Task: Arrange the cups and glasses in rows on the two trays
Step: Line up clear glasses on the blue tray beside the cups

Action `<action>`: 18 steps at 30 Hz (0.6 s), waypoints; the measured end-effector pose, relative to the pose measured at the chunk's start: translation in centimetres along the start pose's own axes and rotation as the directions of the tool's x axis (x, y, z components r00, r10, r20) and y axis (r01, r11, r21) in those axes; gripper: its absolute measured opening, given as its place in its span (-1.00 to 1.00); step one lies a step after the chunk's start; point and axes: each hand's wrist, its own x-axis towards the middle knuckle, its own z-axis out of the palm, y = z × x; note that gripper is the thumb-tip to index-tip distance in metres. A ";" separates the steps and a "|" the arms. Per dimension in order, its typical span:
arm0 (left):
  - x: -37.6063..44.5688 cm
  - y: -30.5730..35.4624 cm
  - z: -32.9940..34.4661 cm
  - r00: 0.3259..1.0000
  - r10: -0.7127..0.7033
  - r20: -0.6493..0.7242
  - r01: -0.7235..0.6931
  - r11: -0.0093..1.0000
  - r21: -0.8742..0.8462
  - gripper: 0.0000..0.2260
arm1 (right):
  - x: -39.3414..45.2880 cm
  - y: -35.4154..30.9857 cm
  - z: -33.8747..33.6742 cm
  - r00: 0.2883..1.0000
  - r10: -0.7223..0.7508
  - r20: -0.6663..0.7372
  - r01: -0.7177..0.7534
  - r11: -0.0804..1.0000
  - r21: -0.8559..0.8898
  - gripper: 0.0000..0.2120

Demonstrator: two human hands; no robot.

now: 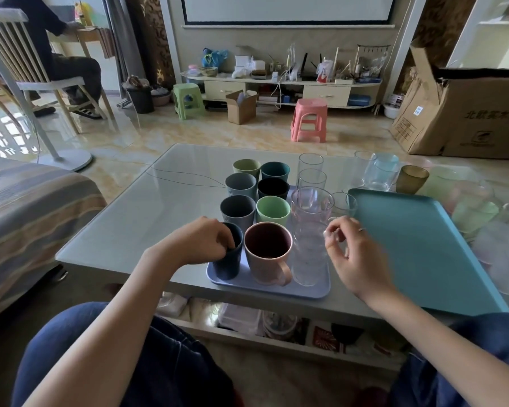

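Observation:
A lilac tray [265, 287] at the table's near edge holds two rows of coloured cups and a row of clear glasses. My left hand [202, 240] grips the rim of a dark blue ribbed cup [228, 264] at the tray's front left, fingers inside it. A pink mug [266, 252] stands beside it. My right hand [351, 254] hovers with loosely curled fingers just right of a tall clear glass [310, 245] and holds nothing. A teal tray [417, 248] lies bare to the right. Loose glasses [379, 174] and an amber glass [412, 179] stand behind it.
Several pale tinted glasses [476, 212] crowd the table's right side by the teal tray. The glass table [147, 207] has bare surface on the left. A striped sofa [27, 207] is at left, a pink stool [309, 120] beyond.

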 end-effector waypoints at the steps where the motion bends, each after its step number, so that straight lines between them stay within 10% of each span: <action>1: 0.1 0.0 -0.3 0.994 -0.040 -0.098 0.033 0.997 -0.071 -0.68 | 0.2 0.3 0.0 0.998 0.069 -0.015 -0.068 0.997 0.044 -0.94; 7: 1.0 -3.1 0.7 0.901 -0.289 -0.324 0.289 0.956 -0.049 -0.70 | 0.4 4.6 1.7 0.714 0.637 0.292 -0.668 0.744 0.010 -0.92; 11: 1.7 -4.9 2.0 0.835 -0.500 -0.229 0.318 0.779 -0.541 -0.72 | -1.1 4.8 3.5 0.471 0.651 0.595 -0.762 0.640 -0.096 -0.84; 18: 2.1 -4.5 2.3 0.859 -0.456 -0.232 0.241 0.762 -0.602 -0.75 | -1.6 3.7 4.7 0.429 0.599 0.676 -0.727 0.673 -0.135 -0.81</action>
